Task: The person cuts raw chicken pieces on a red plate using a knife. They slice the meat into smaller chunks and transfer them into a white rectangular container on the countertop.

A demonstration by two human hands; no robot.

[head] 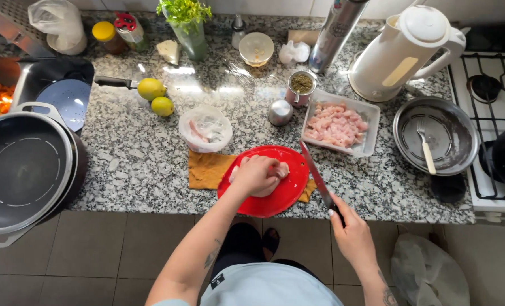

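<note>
The right hand (pixel 351 235) was clamped on the dark handle of a kitchen knife (pixel 316 175); its long axis ran away from the person, the tip pointing up and slightly left over the red cutting board (pixel 289 190); the left hand (pixel 255 175) pressed down, fingers curled, on a pale pink piece of raw chicken (pixel 282 169) lying on that board, just left of the blade; an orange cloth (pixel 207 170) lay under the board on the granite bench (pixel 139 158); beyond stood a white tray of diced chicken (pixel 337 124).
</note>
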